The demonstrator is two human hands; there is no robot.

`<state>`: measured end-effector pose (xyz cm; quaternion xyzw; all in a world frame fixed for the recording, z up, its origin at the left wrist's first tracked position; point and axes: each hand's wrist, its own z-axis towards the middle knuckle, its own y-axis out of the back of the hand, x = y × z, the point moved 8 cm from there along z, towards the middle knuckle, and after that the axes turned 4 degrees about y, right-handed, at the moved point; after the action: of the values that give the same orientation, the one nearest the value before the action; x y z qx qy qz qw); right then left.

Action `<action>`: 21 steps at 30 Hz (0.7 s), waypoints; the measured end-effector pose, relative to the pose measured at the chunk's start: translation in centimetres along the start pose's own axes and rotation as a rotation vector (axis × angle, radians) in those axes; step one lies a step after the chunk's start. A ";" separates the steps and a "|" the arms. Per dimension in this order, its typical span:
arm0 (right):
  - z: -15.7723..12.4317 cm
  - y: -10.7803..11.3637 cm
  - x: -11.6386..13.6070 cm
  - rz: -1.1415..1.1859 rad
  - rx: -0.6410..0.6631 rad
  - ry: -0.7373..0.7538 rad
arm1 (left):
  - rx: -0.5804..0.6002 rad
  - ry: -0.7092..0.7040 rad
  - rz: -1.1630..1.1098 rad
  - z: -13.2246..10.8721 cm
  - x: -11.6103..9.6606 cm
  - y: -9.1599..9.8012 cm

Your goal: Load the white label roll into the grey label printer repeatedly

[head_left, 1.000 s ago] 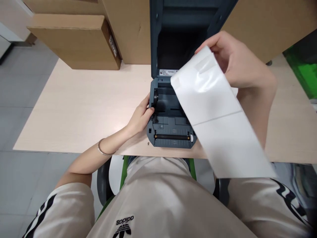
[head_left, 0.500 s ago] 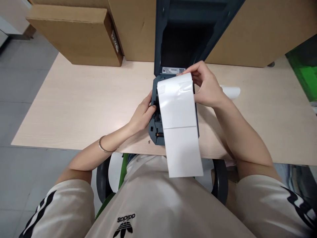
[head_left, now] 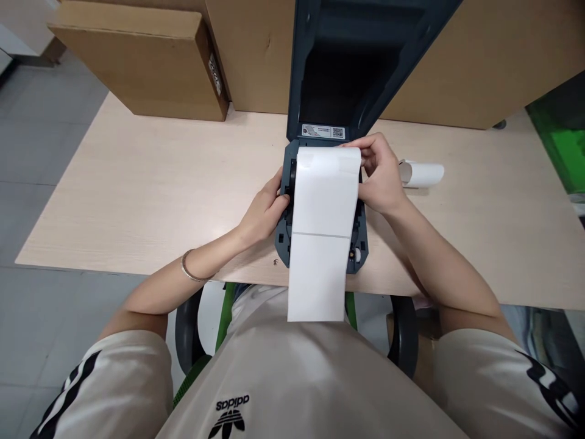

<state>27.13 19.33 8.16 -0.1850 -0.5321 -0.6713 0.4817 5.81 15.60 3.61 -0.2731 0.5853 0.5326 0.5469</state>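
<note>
A dark blue-grey device stands on the table with its lid raised. White label paper lies over its open body and hangs down past the table's front edge, with a thin line across it. My left hand grips the device's left side, its thumb on the inner rim. At the upper right of the paper, my right hand has its fingers curled round the roll's end; its fingertips are partly hidden behind the paper.
A curled piece of white paper lies right of my right hand. A cardboard box stands at the back left of the wooden table. Large cardboard stands behind the device. Chair armrests flank my body below the table.
The label paper has straightened and its hanging end has swung left, uncovering the device's lower right corner. My right hand has moved slightly down with the roll. My left hand stays in place.
</note>
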 end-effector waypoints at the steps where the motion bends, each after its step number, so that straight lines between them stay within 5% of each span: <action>1: 0.0 0.0 -0.1 0.028 0.000 0.018 | 0.001 0.005 0.002 0.0 0.0 0.0; 6: 0.0 0.3 -0.2 0.034 0.038 0.074 | -0.007 0.030 0.018 0.1 -0.1 -0.1; 14: -0.7 0.5 1.6 -0.334 0.339 0.194 | -0.013 0.017 0.022 0.1 -0.2 0.0; 18: -2.1 2.7 4.3 -0.389 0.513 0.226 | -0.013 0.019 0.030 0.1 -0.2 -0.1; 21: -3.5 3.1 7.4 -0.440 0.448 0.208 | -0.012 0.004 0.015 0.1 -0.4 -0.1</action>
<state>27.23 12.96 14.19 0.1141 -0.6416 -0.6409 0.4056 5.99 15.54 3.98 -0.2733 0.5852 0.5397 0.5399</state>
